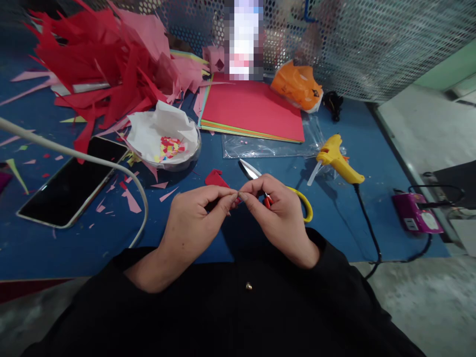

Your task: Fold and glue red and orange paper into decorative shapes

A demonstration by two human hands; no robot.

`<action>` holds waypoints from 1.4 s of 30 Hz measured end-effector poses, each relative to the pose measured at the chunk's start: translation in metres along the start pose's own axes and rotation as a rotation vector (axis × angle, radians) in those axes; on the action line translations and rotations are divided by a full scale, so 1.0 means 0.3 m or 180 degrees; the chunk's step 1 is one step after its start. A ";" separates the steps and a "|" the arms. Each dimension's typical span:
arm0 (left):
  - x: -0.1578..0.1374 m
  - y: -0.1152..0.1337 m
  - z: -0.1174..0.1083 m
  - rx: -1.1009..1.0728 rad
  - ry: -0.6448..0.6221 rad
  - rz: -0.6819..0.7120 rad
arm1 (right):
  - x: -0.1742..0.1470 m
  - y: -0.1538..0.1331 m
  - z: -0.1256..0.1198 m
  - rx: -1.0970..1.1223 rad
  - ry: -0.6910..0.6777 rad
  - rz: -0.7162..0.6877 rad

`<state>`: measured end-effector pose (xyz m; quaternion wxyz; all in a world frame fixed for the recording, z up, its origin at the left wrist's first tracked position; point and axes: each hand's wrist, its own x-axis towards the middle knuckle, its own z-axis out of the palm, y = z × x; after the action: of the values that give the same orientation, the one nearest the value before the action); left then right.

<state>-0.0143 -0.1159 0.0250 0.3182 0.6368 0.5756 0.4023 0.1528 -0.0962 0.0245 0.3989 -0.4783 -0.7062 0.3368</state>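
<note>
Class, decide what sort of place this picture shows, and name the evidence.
Probably a paper-craft worktable: there is a stack of coloured paper, a yellow glue gun, and a heap of red and pink paper scraps. Whether it is a home or workshop is unclear.

This looks like a small craft workshop, or a working corner set up as one. The blue bench (pixel 379 148) backs onto a perforated metal panel (pixel 353 54) and carries a yellow glue gun (pixel 340 161), scissors (pixel 250 169) and a stack of coloured paper (pixel 253 109). A heap of red and pink offcuts (pixel 107 54) fills the far left, and tiny snippets (pixel 171 148) sit in a paper-lined bowl (pixel 182 162). The grey floor (pixel 420 297) appears to be bare concrete, though it is blurred.
</note>
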 end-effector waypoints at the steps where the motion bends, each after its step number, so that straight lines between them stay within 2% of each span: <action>1: 0.000 0.000 0.000 0.0006 0.0006 -0.0004 | -0.001 0.001 0.000 -0.0011 -0.0007 -0.0007; 7: 0.005 0.011 0.001 -0.0124 -0.0017 -0.0165 | -0.001 0.002 0.001 0.0050 -0.0035 0.0055; 14: 0.004 0.021 -0.005 -0.0395 -0.0064 -0.0445 | 0.005 -0.007 0.000 0.0624 0.0008 0.0555; 18: 0.008 0.020 -0.023 -0.0268 0.0267 -0.0520 | 0.007 -0.005 0.001 0.0937 0.0039 0.0765; 22: 0.019 0.001 -0.049 0.0109 0.0560 -0.0540 | 0.009 -0.002 0.003 0.0937 0.0147 0.0808; 27: 0.037 -0.054 -0.076 0.1191 0.0282 -0.0487 | 0.010 -0.003 0.004 0.0829 0.0189 0.0777; 30: 0.052 -0.079 -0.076 0.1571 0.0093 -0.0430 | 0.011 -0.004 0.007 0.0787 0.0196 0.0751; 36: 0.091 -0.099 -0.052 0.1480 -0.0121 -0.0699 | 0.011 0.002 0.013 0.0709 0.0231 0.0704; 42: 0.103 -0.106 -0.035 0.1344 -0.0058 -0.0726 | 0.012 0.005 0.014 0.0789 0.0135 0.0669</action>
<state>-0.0382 -0.0818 0.0069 0.2266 0.6237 0.7123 0.2286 0.1488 -0.0927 0.0222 0.4323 -0.5036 -0.5966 0.4511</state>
